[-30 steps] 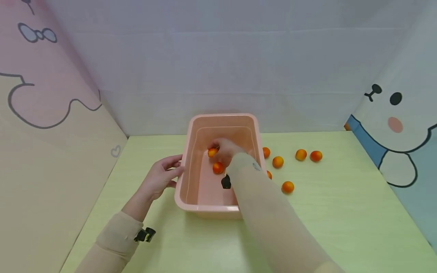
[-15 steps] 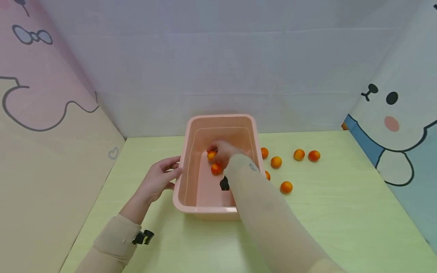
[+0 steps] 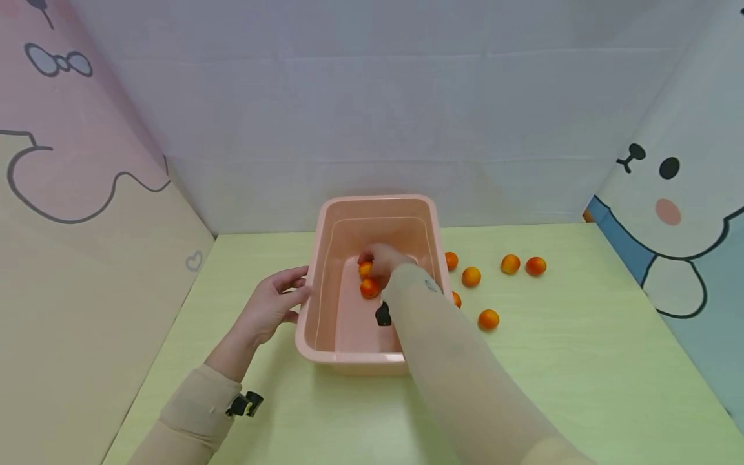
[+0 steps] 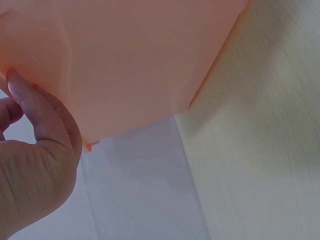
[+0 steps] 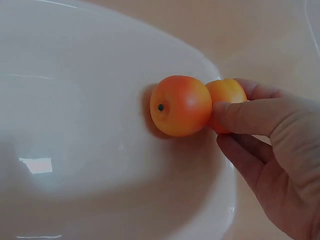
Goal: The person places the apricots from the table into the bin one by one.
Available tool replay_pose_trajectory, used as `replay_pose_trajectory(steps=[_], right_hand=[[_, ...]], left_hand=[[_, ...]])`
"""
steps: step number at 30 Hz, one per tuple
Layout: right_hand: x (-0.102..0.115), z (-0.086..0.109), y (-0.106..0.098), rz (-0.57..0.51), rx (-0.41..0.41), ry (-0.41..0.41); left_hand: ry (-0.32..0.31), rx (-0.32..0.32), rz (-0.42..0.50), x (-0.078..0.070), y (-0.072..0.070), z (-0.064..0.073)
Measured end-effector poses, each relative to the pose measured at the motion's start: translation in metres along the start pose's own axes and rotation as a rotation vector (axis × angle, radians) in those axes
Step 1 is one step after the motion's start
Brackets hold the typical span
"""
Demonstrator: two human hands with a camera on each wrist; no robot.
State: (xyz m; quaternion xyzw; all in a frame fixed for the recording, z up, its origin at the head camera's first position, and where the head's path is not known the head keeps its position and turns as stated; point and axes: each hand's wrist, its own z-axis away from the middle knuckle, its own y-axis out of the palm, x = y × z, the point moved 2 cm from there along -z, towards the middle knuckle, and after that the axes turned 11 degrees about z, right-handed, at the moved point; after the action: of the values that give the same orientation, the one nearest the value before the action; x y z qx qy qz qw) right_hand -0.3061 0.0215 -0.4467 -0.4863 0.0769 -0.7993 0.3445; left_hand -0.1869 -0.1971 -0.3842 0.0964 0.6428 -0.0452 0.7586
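Observation:
In the head view a pink plastic basin (image 3: 353,357) stands on the table, and my left hand (image 3: 274,305) holds its left rim between thumb and fingers. The left wrist view shows those fingers (image 4: 47,117) curled at the basin's edge. Inside the basin, my right hand (image 3: 385,260) pinches a small orange fruit (image 5: 227,92), perhaps an apricot, between thumb and fingers. A redder round fruit (image 5: 181,106) with a dark stem spot lies on the basin floor right beside it; the two appear to touch. The sleeve hides the basin's near right part.
Right of the basin lie several more orange-red fruits, among them one fruit (image 3: 489,320) nearest the front and a pair with a redder fruit (image 3: 536,266) farther right. A pale wall sheet (image 3: 372,116) rises close behind the basin. Printed panels (image 3: 668,213) flank the pale green table (image 3: 581,361).
My right hand has moved the pinched fruit slightly right and nearer, up against the redder fruit. The left hand keeps its place on the rim.

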Motion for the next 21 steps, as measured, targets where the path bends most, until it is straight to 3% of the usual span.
replay_pose_trajectory(steps=[3,12,21], right_hand=[[-0.003,-0.005,0.0,-0.015,-0.011,0.05],[-0.008,-0.02,0.001,0.08,0.031,0.002],[-0.004,-0.012,-0.003,0.042,-0.005,0.041]], left_hand=[[-0.002,0.0,-0.002,0.0,0.0,0.0],[-0.008,-0.01,-0.011,0.001,0.0,0.0],[-0.008,-0.007,0.0,0.001,-0.001,0.0]])
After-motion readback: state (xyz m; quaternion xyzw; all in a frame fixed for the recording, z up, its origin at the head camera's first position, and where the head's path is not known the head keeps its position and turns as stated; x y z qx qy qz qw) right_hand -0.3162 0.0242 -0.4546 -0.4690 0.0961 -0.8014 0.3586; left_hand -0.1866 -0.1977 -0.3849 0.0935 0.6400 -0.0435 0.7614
